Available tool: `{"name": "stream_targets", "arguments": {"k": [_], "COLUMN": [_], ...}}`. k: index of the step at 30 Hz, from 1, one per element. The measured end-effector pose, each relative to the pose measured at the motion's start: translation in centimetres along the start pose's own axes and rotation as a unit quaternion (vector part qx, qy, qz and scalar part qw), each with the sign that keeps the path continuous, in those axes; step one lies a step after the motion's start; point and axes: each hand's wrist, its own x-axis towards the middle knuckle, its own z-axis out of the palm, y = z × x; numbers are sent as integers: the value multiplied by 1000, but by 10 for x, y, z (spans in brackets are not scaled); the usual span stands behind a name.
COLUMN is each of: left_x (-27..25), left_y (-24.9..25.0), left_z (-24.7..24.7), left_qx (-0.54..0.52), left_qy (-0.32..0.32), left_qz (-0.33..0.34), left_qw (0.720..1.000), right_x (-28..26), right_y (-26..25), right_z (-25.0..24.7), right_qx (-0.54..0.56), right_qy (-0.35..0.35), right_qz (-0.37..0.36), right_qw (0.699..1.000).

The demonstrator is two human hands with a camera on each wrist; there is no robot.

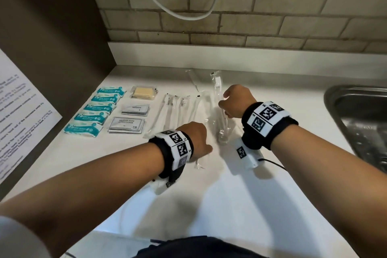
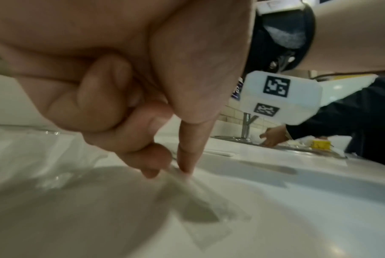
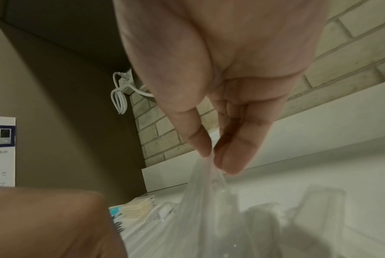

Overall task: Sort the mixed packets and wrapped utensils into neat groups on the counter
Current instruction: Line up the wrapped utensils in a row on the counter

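Observation:
My right hand (image 1: 223, 104) pinches the top of a clear-wrapped utensil (image 1: 221, 123) between thumb and fingers (image 3: 229, 157), so the wrapper (image 3: 209, 200) hangs tilted onto the white counter (image 1: 230, 195). My left hand (image 1: 209, 150) pinches the end of another clear wrapper (image 2: 198, 200) lying flat, thumb and index tip (image 2: 185, 167) pressed on it. To the left lie a row of wrapped white utensils (image 1: 178, 109), a column of teal packets (image 1: 94, 111), tan packets (image 1: 144, 92), toothpaste sachets (image 1: 135, 109) and shampoo sachets (image 1: 126, 124).
Two more wrapped utensils (image 1: 216, 81) lie near the back wall. A steel sink (image 1: 360, 115) sits at the right, where another person's hand (image 2: 273, 136) works. A brown cabinet side (image 1: 52, 37) with a paper notice (image 1: 18, 111) bounds the left. A white cable (image 1: 188, 14) hangs above.

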Motion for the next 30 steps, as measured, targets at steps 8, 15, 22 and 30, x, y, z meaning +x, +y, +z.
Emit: {"name": "stream_targets", "arguments": {"k": [8, 15, 22, 30], "left_x": [19, 50, 69, 125], "left_y": [12, 58, 51, -12], "left_z": [-15, -12, -21, -89], "left_qx": [-191, -326, -254, -47], "left_qy": [55, -19, -41, 55], "left_qz": [-36, -65, -47, -67], "left_qw": [979, 943, 965, 995], "right_x": [-2, 5, 23, 38], "right_y": [21, 29, 30, 14], "right_z": [-12, -30, -32, 5], "right_qx": [2, -12, -10, 3], "right_qy": [33, 42, 14, -47], "right_qz": [-6, -11, 0, 22], "right_qw": [999, 999, 1000, 999]}}
